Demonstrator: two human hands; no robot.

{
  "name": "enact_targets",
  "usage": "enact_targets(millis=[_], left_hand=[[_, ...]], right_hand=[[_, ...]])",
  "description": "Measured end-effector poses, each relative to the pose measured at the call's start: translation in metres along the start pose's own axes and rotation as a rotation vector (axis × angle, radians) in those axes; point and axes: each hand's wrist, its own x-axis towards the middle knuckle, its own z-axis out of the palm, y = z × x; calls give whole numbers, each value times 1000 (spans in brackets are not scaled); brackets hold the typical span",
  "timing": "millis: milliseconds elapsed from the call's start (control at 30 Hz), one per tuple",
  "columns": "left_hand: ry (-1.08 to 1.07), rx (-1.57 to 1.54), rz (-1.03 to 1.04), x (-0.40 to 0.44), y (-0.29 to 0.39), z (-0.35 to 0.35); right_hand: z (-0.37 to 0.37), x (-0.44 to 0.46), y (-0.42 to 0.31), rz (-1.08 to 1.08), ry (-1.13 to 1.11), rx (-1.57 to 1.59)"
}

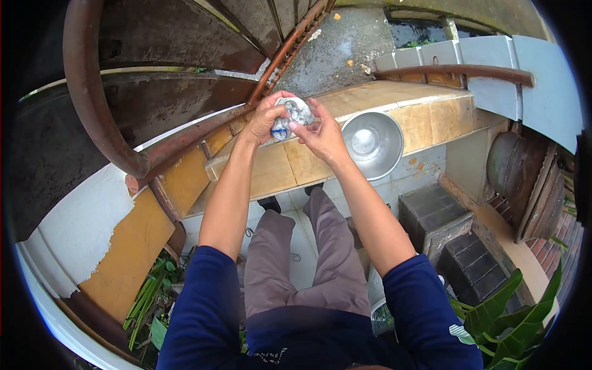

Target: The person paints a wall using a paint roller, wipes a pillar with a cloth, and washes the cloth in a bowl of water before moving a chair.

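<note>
A crumpled white and grey bundle [295,113] with a strip of blue at its lower edge is held out ahead of me, over the tiled ledge. Whether it is cloth or plastic I cannot tell. My left hand [269,120] is closed on its left side, thumb across the front. From the right, my right hand [320,132] grips it with the thumb on the lower edge and the fingers bent behind. Close by my right forearm stands a round metal bowl [372,145], with nothing visible inside.
The bowl is on the yellowish tiled ledge [407,126]. A rusty brown metal railing [179,145] curves along the left. Dark blocks [435,209] stand at lower right, near a leafy plant [512,314]. Beyond the ledge lies wet concrete [336,52].
</note>
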Motion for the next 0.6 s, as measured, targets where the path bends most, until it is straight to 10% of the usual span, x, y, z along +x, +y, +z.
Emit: enact_targets(millis=[300, 533, 600], left_hand=[[256, -390, 53, -18, -34, 30], [-188, -617, -225, -22, 1, 14], [-326, -620, -323, -19, 9, 24]], right_hand=[[8, -8, 0, -546, -40, -532], [-8, 20, -32, -115, -63, 642], [-3, 41, -23, -283, -327, 329]])
